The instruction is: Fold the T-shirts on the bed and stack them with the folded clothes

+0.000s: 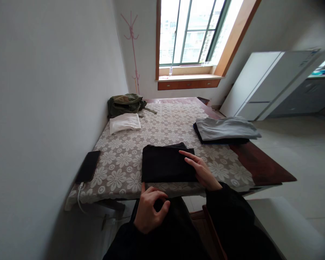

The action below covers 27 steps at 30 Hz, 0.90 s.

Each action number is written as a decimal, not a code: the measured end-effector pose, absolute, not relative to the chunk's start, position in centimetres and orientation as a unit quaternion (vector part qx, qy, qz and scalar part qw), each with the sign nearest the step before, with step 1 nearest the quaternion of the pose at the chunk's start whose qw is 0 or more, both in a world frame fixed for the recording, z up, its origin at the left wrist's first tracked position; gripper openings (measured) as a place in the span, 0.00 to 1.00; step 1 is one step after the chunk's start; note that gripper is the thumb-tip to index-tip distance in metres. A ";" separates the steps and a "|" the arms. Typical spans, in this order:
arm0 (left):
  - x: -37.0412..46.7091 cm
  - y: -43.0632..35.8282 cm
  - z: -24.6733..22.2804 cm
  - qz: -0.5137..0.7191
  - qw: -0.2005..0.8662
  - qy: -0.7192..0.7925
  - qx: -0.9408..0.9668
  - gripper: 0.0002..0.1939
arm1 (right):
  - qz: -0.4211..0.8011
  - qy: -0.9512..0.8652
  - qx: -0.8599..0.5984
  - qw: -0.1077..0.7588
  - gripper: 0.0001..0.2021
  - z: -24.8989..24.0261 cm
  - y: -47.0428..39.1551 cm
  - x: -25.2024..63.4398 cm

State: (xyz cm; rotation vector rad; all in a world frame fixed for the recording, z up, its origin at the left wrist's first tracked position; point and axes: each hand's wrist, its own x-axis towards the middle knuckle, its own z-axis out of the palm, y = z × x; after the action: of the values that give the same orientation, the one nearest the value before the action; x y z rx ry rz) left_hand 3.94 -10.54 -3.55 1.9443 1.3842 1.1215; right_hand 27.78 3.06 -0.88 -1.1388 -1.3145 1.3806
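Note:
A black garment [166, 164], folded into a flat rectangle, lies near the front edge of the table; its exact kind does not show. My right hand [202, 171] rests on its right side with the fingers stretched out over the cloth. My left hand [151, 207] is just off the table's front edge, its index fingertip by the near left corner of the garment. The fingers of that hand are loosely curved and apart, with nothing between them.
A grey folded garment [224, 128] tops a dark stack at the right. On the left are a white folded cloth [124, 122], a green backpack [126, 104] and a phone [88, 167] on a white cable. A lace tablecloth [159, 135] covers most of the table.

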 end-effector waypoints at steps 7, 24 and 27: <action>3.8 -10.6 -3.3 0.342 0.248 0.556 0.715 0.12 | 0.623 -0.450 -0.459 0.445 0.26 -0.3 2.7 28.7; 5.1 -10.7 -3.6 0.260 0.209 0.566 0.754 0.13 | 0.518 -0.523 -0.531 0.421 0.22 -3.4 3.4 32.8; 5.0 -10.8 -3.6 0.270 0.206 0.560 0.755 0.13 | 0.472 -0.549 -0.552 0.413 0.21 -3.4 3.7 33.0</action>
State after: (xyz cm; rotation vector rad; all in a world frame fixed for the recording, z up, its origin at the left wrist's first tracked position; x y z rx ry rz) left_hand 4.97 -10.79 -3.59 2.1048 1.5617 0.7522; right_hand 33.04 3.73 -3.45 -1.3886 -1.3804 1.1880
